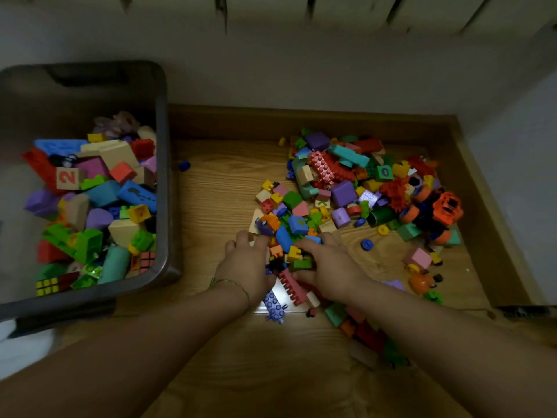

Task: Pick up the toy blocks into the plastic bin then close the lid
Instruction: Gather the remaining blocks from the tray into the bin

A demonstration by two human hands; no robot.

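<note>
Fingers (pixel 242 236) of the left hand (pixel 244 267) and right hand (pixel 328 267) curl around a heap of toy blocks (pixel 291 247) on the wooden surface (pixel 217 182). I think loose pieces may slip out before reaching the plastic bin (pixel 164 176) at left.

Plastic bin (pixel 162 176): dark smoky grey-brown walls and rim; floor (pixel 217 191): light brown with a wavy wood-grain pattern. Toy blocks (pixel 343 193): mixed red, orange, yellow, green, teal, blue, purple, pink and beige, among them a beige number cube (pixel 67 178) bearing a red 2, a green number cube (pixel 385 172) bearing a purple 0, and a pink studded plate (pixel 322 167). Toy truck (pixel 446 208): orange with black; puzzle cube (pixel 46 286): yellow squares on a black grid; bracelet (pixel 232 283): thin, gold-green.
</note>
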